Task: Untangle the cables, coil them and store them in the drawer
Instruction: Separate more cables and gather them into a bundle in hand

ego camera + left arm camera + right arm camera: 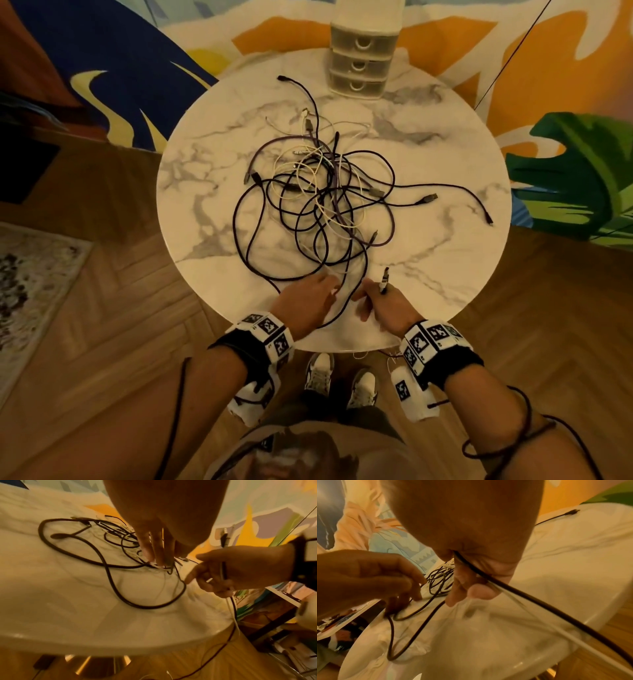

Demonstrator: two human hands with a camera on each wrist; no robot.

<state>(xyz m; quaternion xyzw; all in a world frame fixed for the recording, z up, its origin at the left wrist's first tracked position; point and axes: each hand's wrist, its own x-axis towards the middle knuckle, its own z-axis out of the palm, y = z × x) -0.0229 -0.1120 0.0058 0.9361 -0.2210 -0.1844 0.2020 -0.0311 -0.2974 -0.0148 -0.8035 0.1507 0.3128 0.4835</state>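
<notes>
A tangle of black, purple and white cables (318,192) lies in the middle of the round marble table (428,137). My right hand (371,291) grips a black cable (539,608) and a thin white one together near the front edge. A plug (385,277) sticks up above its knuckles, and both cables trail off the table edge (232,609). My left hand (330,286) is just left of it, with straight fingers (157,555) pressing on strands at the near side of the tangle. A small white unit of three drawers (361,61), all closed, stands at the far edge.
Loose cable ends reach out to the right (489,221) and to the far left (282,78). Around the table is wooden floor, with a pale rug (30,291) at the left. My shoes (339,380) are under the near edge. A painted wall rises behind.
</notes>
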